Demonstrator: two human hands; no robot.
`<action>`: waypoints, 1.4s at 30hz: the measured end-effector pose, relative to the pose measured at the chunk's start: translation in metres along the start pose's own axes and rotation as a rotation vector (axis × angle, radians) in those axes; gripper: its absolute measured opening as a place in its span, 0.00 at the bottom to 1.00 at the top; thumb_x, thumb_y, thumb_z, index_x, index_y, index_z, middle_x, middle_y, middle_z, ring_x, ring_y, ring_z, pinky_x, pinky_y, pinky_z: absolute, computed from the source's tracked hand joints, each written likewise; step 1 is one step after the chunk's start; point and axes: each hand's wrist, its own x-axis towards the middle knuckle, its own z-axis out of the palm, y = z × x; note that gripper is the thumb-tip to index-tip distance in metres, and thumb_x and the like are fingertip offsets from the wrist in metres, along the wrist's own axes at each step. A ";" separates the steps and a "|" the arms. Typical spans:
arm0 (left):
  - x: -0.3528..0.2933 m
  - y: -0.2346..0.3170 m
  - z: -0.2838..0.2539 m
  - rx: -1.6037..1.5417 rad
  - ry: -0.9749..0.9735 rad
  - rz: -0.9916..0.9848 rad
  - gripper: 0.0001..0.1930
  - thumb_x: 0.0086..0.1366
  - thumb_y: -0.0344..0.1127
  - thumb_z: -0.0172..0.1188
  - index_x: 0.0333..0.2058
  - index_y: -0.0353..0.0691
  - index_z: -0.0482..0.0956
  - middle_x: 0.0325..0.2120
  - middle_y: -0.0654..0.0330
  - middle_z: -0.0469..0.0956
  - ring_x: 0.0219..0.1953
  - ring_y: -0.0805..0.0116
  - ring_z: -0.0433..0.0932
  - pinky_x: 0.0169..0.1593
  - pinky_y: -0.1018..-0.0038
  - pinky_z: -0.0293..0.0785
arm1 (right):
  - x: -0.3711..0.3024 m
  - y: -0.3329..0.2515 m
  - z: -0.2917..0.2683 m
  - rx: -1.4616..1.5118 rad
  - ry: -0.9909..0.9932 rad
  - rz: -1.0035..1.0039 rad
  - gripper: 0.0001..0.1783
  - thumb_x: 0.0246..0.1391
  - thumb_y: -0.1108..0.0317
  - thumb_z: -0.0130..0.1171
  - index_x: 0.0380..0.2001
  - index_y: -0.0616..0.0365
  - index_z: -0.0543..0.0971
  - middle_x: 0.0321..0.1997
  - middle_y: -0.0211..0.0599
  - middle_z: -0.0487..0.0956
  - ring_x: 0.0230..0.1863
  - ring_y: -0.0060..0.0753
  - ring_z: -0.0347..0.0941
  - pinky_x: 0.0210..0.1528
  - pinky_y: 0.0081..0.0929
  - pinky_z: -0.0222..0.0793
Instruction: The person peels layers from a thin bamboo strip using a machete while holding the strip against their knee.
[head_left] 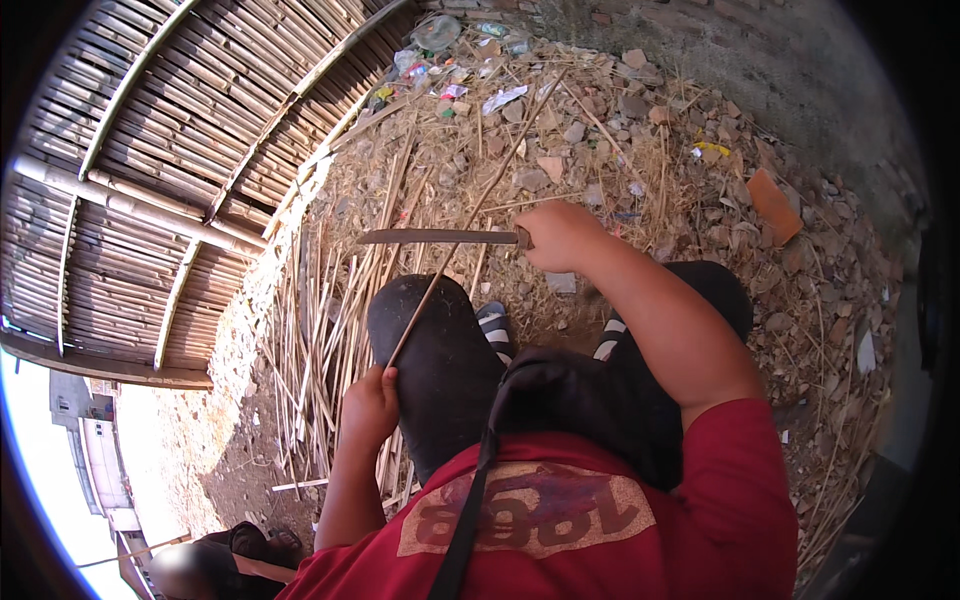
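My right hand (562,237) is closed round the handle of a long, dark-bladed knife (430,236). Its blade points left and lies across a thin bamboo strip (440,268), in front of my knees; whether the two touch I cannot tell. The lower end of that strip is gripped by my left hand (372,404), beside my left knee. From there the strip slants up and to the right, over the rubble. My fingers hide its lower end and most of the knife's handle.
Many split bamboo strips (310,360) lie heaped on the ground to my left. A bamboo slat panel (150,180) stands beyond them. Broken brick and stones (630,105), dry straw and litter cover the ground ahead, up to a wall (790,70). Another person (220,560) sits at lower left.
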 end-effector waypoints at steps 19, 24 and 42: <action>0.006 -0.001 -0.003 -0.038 -0.018 0.062 0.20 0.75 0.46 0.50 0.28 0.36 0.71 0.20 0.40 0.76 0.27 0.33 0.76 0.31 0.44 0.68 | 0.017 0.049 0.009 0.121 0.086 0.091 0.13 0.46 0.63 0.60 0.37 0.51 0.83 0.35 0.45 0.83 0.43 0.51 0.81 0.45 0.49 0.76; 0.001 -0.001 -0.008 0.028 -0.036 0.008 0.20 0.75 0.46 0.49 0.28 0.36 0.71 0.21 0.40 0.76 0.28 0.33 0.76 0.32 0.44 0.68 | 0.003 0.024 -0.004 0.045 0.034 0.087 0.14 0.45 0.64 0.60 0.37 0.53 0.83 0.36 0.46 0.83 0.43 0.52 0.81 0.45 0.49 0.76; 0.009 -0.014 0.004 -0.097 -0.051 0.063 0.20 0.75 0.45 0.49 0.28 0.34 0.73 0.22 0.39 0.75 0.29 0.33 0.76 0.32 0.48 0.68 | 0.008 0.040 0.001 0.188 0.056 0.094 0.16 0.45 0.65 0.61 0.39 0.56 0.82 0.34 0.50 0.83 0.38 0.55 0.80 0.43 0.45 0.76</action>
